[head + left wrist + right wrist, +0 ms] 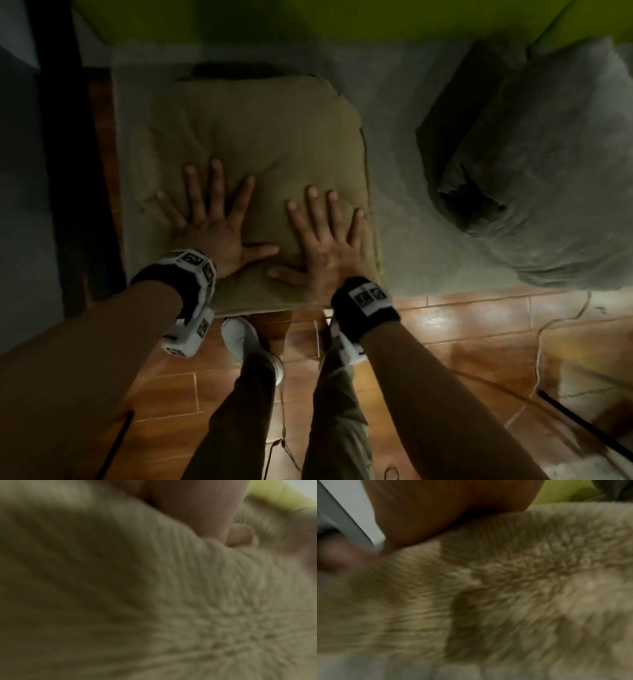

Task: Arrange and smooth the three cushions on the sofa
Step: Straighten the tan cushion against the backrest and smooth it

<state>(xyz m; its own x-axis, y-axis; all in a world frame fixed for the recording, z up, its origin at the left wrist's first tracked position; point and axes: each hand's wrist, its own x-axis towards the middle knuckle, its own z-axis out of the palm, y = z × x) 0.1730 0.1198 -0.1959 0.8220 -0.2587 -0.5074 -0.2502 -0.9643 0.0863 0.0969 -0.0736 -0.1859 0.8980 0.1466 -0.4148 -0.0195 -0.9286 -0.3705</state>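
Note:
A tan square cushion [267, 137] lies flat on the grey sofa seat [397, 212]. My left hand [212, 219] presses on its near left part with fingers spread straight. My right hand [325, 240] presses flat on its near right part, fingers spread too. A grey cushion [534, 164] lies crumpled on the seat to the right, apart from both hands. Both wrist views are blurred and filled with the tan cushion fabric [154, 601] [505, 588]. A third cushion does not show.
The yellow-green sofa back [308, 17] runs along the top. A dark wooden armrest [68, 154] borders the seat on the left. Below the seat edge is brown tiled floor [479, 325], my legs and a white shoe [246, 342], with thin cables on the tiles.

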